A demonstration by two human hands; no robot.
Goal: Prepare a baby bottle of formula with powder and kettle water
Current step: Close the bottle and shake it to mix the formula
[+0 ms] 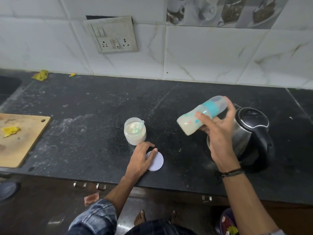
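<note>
Lying tilted in the closed right hand (218,133), one baby bottle (201,114) hung above the counter (101,102), capped end up-right toward one kettle (250,131); the left hand (142,160) lay flat on one lid (157,161) beside one powder jar (135,130).

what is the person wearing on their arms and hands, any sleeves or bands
Both hands are bare, with no gloves or rings visible. The left hand leads back to a bare forearm and a rolled-up sleeve in mottled blue and grey. The right hand has thin dark bands around the wrist, like cords or bracelets. A sliver of pale sleeve shows at the bottom right edge.
</note>
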